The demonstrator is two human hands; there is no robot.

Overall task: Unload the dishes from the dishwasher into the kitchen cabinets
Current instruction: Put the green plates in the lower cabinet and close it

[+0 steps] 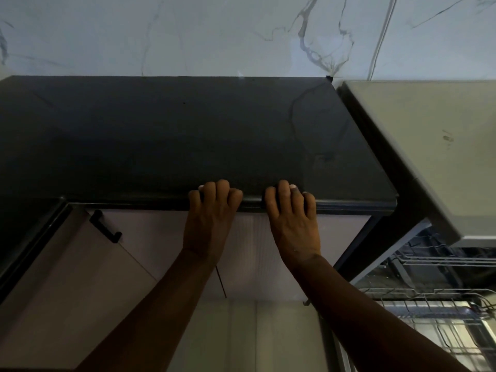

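Dishwasher (440, 299) stands open at the lower right of the head view, its wire racks (442, 264) drawn out toward the right, their long grey rods running roughly left to right in tiers; no dishes can be made out among the wires. Just left of it, pale flat-fronted cabinets (150, 248) sit under the table (188, 135), a dark, glossy slab with a rounded front edge running across the picture. One cabinet door at the left carries a short black bar handle (105, 226), set at a slant. Both of the person's bare hands rest on the table's front edge, side by side and slightly apart: the left hand (210, 210) has its fingers curled over the lip, and the right hand (292, 216) hooks it likewise, fingertips on top of the slab. Behind rises a white marble-look wall (241, 33) with grey veins. A pale, flat-topped appliance (434, 146) adjoins the table at the right.
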